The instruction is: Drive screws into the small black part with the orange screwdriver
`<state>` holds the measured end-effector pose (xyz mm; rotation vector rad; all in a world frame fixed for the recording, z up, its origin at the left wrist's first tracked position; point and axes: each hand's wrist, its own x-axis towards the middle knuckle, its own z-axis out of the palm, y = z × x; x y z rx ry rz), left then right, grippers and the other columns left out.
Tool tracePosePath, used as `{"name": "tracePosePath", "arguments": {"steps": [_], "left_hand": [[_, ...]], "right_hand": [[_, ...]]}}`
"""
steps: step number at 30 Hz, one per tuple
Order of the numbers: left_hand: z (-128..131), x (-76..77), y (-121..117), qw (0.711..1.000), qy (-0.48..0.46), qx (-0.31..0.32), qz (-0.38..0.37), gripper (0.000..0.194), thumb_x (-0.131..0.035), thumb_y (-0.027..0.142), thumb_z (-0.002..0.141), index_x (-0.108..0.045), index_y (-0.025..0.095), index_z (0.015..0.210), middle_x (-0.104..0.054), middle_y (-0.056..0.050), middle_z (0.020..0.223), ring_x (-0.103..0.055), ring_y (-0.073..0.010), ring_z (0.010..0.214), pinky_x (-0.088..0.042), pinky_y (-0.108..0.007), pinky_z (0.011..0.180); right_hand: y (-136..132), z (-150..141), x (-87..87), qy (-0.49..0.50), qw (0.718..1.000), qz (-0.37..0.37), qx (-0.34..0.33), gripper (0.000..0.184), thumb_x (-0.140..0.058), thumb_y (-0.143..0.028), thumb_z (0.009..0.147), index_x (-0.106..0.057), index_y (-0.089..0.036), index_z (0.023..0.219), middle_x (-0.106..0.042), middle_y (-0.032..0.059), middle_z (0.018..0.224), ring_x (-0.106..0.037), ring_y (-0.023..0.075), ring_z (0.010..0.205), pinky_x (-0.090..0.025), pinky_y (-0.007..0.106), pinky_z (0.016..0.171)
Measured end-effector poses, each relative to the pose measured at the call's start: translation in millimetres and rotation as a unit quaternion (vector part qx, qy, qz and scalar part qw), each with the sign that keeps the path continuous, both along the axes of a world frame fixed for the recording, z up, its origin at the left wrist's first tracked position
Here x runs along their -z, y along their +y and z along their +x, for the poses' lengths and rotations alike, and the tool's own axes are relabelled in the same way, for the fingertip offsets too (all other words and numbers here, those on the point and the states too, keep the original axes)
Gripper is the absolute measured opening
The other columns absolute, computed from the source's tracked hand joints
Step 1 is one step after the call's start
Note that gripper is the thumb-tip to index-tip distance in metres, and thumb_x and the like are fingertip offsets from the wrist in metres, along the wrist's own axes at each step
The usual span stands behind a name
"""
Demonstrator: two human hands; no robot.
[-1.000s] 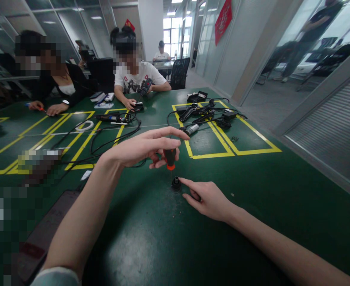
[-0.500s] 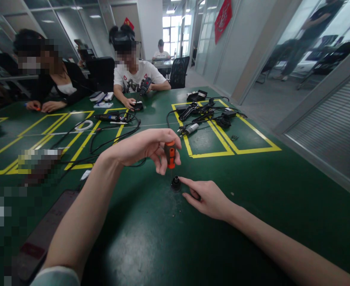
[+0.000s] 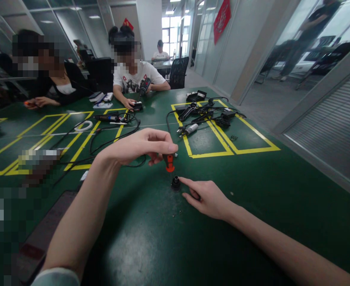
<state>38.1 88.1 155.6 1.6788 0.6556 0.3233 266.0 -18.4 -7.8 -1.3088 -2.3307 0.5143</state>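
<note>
My left hand (image 3: 151, 149) is closed from above on the handle of an orange and black screwdriver (image 3: 170, 163). The screwdriver stands upright, its thin shaft pointing down at the near-left side of a small black round part (image 3: 175, 185). That part sits on the green table with a short metal stub (image 3: 176, 178) on top. Whether the tip is in a screw is too small to tell. My right hand (image 3: 207, 198) lies to the right, index fingertip against the stub, thumb stretched out apart below it, the other fingers curled with nothing visible in them.
Tiny bits (image 3: 176, 213) lie in front of the part. Cables and tools (image 3: 199, 113) lie within yellow tape at the back right. A corded tool (image 3: 111, 118) and white ring (image 3: 83, 126) are back left. A dark phone-like slab (image 3: 46, 230) lies left. Two people sit across the table.
My left hand has shifted its fingers on the screwdriver, the thumb now stretched across the handle's top. The handle has turned and sits slightly lower. My right hand and the black part stay put.
</note>
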Motion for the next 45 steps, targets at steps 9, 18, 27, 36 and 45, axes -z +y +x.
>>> {"name": "tracePosePath", "arguments": {"steps": [9, 18, 27, 36, 45], "left_hand": [[3, 1.7, -5, 0.998, -0.051, 0.01, -0.048, 0.036, -0.08, 0.045, 0.086, -0.057, 0.018, 0.094, -0.079, -0.007, 0.087, -0.066, -0.0115, 0.053, -0.051, -0.019, 0.047], [-1, 4.1, 1, 0.996, -0.054, 0.043, -0.06, 0.037, -0.062, 0.048, 0.098, -0.072, 0.012, 0.098, -0.078, -0.01, 0.092, -0.07, -0.0147, 0.058, -0.058, -0.024, 0.055], [-1, 5.3, 5, 0.995, -0.076, 0.027, -0.058, 0.022, -0.062, 0.032, 0.09, -0.069, 0.011, 0.094, -0.081, -0.012, 0.095, -0.072, -0.0165, 0.055, -0.058, -0.026, 0.051], [-4, 1.5, 1, 0.995, -0.093, -0.034, 0.028, 0.021, -0.068, 0.024, 0.086, -0.08, 0.011, 0.097, -0.082, -0.013, 0.1, -0.067, -0.0117, 0.057, -0.055, -0.022, 0.052], [-6, 0.6, 2, 0.994, -0.104, -0.011, -0.026, 0.021, -0.068, 0.02, 0.083, -0.081, 0.01, 0.096, -0.082, -0.013, 0.097, -0.071, -0.0143, 0.054, -0.059, -0.025, 0.053]], "right_hand": [[0, 0, 2.5, 0.003, 1.0, 0.005, 0.005, 0.05, -0.056, -0.025, 0.097, -0.059, -0.019, 0.147, -0.062, -0.0036, 0.064, -0.054, 0.014, 0.054, -0.039, 0.025, 0.059], [1, 1, 3.6, 0.005, 1.0, 0.006, 0.004, 0.051, -0.058, -0.025, 0.097, -0.058, -0.02, 0.148, -0.06, -0.0048, 0.064, -0.054, 0.0136, 0.055, -0.038, 0.025, 0.059], [0, 0, 1.4, 0.006, 1.0, -0.004, 0.003, 0.051, -0.057, -0.024, 0.097, -0.059, -0.019, 0.147, -0.061, -0.004, 0.064, -0.053, 0.0139, 0.055, -0.037, 0.025, 0.059], [1, 1, 2.0, 0.0, 1.0, -0.004, 0.001, 0.052, -0.056, -0.026, 0.097, -0.057, -0.019, 0.148, -0.061, -0.0042, 0.064, -0.053, 0.0139, 0.053, -0.039, 0.024, 0.057], [0, 1, 3.0, 0.003, 1.0, -0.009, 0.001, 0.051, -0.056, -0.025, 0.098, -0.058, -0.018, 0.148, -0.061, -0.0037, 0.065, -0.054, 0.0142, 0.054, -0.038, 0.025, 0.058]]}}
